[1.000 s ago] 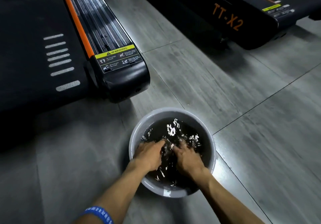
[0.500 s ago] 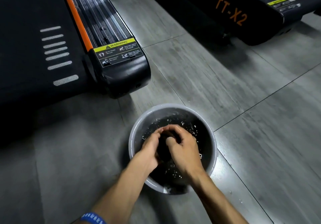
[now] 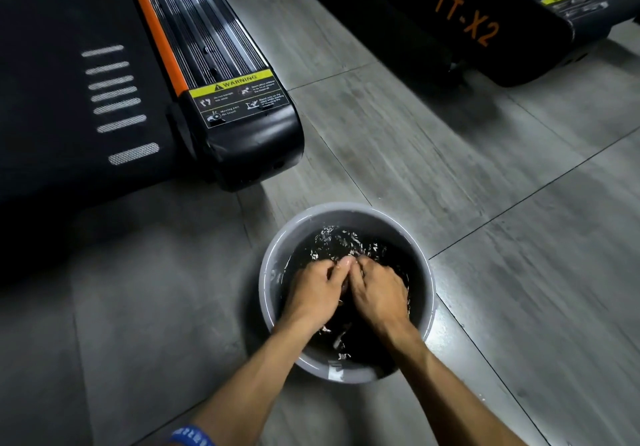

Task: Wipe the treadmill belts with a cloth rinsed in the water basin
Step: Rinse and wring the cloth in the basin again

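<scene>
From the head view, we are seeing the left hand (image 3: 317, 291) and right hand (image 3: 377, 293) dipping together into the gray water basin (image 3: 346, 373) on the tiled floor (image 3: 450, 175), fingers curled; the cloth is hidden, so we cannot tell what they grip. The near treadmill's belt (image 3: 62, 106) is lying upper left.

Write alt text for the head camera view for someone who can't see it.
Two bare hands, left hand and right hand, meet fingers curled in dark rippling water inside a grey basin on a grey tiled floor. A black treadmill with an orange stripe ends just beyond; another marked TT-X2 lies upper right. No cloth is clearly visible.
</scene>
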A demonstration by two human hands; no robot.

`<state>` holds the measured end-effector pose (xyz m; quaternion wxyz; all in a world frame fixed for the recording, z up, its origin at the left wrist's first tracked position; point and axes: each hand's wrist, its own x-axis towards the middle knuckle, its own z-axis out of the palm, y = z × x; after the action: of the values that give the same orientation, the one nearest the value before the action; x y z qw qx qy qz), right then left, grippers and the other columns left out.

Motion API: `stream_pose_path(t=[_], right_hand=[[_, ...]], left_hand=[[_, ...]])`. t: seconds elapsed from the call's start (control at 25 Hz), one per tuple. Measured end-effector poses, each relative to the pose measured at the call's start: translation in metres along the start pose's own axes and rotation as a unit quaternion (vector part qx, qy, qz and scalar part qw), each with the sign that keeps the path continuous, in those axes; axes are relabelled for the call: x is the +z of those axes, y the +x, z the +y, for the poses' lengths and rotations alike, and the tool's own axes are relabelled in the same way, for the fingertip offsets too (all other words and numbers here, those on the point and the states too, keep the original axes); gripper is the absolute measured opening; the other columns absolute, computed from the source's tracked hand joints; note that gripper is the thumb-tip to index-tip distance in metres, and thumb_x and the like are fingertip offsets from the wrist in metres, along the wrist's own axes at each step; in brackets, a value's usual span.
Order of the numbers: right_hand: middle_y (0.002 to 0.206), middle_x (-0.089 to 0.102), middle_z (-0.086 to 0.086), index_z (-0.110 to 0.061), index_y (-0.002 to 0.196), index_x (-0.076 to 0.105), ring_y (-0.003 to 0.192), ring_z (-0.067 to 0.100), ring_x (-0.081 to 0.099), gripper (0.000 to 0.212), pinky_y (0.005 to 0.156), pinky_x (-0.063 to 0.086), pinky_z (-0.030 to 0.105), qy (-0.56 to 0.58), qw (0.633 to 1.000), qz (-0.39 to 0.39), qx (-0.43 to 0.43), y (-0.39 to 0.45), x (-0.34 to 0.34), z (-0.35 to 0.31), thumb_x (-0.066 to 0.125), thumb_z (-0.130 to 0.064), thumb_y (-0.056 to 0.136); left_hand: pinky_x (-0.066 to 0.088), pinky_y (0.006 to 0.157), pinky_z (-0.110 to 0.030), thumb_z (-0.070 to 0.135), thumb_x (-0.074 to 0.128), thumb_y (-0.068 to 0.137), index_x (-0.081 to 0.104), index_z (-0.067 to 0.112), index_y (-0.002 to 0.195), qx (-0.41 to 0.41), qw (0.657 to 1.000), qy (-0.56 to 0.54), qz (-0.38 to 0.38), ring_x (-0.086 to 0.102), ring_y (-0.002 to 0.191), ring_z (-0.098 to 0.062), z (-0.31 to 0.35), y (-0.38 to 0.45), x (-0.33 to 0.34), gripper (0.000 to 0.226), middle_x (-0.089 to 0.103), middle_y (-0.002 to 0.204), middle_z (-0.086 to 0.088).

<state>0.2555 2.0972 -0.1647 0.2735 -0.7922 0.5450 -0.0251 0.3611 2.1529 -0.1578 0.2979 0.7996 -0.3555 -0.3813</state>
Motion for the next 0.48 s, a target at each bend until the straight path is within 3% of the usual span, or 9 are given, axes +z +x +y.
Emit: stream_pose_path(t=[0.08,0.16,0.24,0.28,0.36,0.44,0.48], right_hand=[[0.109,0.067,0.008,-0.019,0.097,0.058,0.103,0.034,0.059,0.032,0.079,0.043,0.038,-0.027,0.999,-0.02,0.01,0.0,-0.006,0.0,0.034,-0.04,0.102],[0.124,0.059,0.001,-0.022,0.103,0.062,0.114,0.031,0.049,0.03,0.088,0.041,0.041,-0.072,0.996,-0.042,0.013,-0.001,-0.01,0.0,0.038,-0.039,0.099],[0.126,0.054,-0.002,-0.026,0.107,0.064,0.116,0.029,0.045,0.025,0.09,0.04,0.042,-0.118,0.993,-0.011,0.001,-0.005,-0.018,-0.001,0.048,-0.037,0.091],[0.119,0.055,0.0,-0.024,0.103,0.063,0.109,0.028,0.048,0.022,0.086,0.042,0.041,-0.107,0.994,0.027,-0.016,-0.007,-0.023,-0.002,0.054,-0.034,0.086],[0.092,0.055,0.0,-0.022,0.08,0.055,0.083,0.021,0.052,0.008,0.07,0.042,0.036,0.003,0.995,0.086,-0.042,-0.011,-0.035,-0.007,0.063,-0.02,0.076],[0.069,0.051,-0.005,-0.022,0.064,0.044,0.062,0.01,0.047,0.024,0.058,0.034,0.029,0.09,0.992,0.084,-0.034,-0.012,-0.044,-0.012,0.063,-0.009,0.069],[0.066,0.054,-0.005,-0.022,0.065,0.047,0.06,0.008,0.048,0.022,0.057,0.033,0.027,0.111,0.992,0.063,-0.018,-0.012,-0.048,-0.013,0.064,-0.009,0.069]], left_hand=[[0.049,0.077,-0.038,0.048,0.039,0.099,0.059,0.016,0.079,0.054,0.991,0.123,0.019,0.062,0.088,-0.028,0.002,-0.001,0.0,0.043,0.067,0.09,-0.006],[0.046,0.09,-0.042,0.038,0.041,0.099,0.061,0.02,0.092,0.043,0.981,0.188,-0.017,0.057,0.105,-0.031,0.007,-0.003,-0.003,0.029,0.06,0.108,-0.006],[0.041,0.098,-0.047,0.029,0.049,0.095,0.061,0.026,0.107,0.046,0.966,0.25,-0.041,0.05,0.116,-0.03,0.014,-0.005,-0.01,0.017,0.054,0.119,-0.001],[0.04,0.098,-0.046,0.024,0.055,0.091,0.059,0.028,0.106,0.069,0.96,0.269,-0.018,0.048,0.115,-0.028,0.017,-0.007,-0.015,0.016,0.053,0.117,0.001],[0.045,0.082,-0.04,0.009,0.06,0.078,0.053,0.025,0.079,0.137,0.967,0.202,0.068,0.05,0.093,-0.023,0.026,-0.008,-0.026,0.018,0.052,0.093,0.004],[0.04,0.06,-0.036,-0.003,0.055,0.066,0.039,0.021,0.06,0.155,0.975,0.129,0.094,0.047,0.067,-0.021,0.031,-0.005,-0.031,0.03,0.045,0.065,0.008],[0.039,0.057,-0.034,-0.004,0.054,0.064,0.043,0.02,0.059,0.139,0.98,0.113,0.089,0.048,0.062,-0.021,0.033,-0.003,-0.032,0.027,0.046,0.059,0.007]])
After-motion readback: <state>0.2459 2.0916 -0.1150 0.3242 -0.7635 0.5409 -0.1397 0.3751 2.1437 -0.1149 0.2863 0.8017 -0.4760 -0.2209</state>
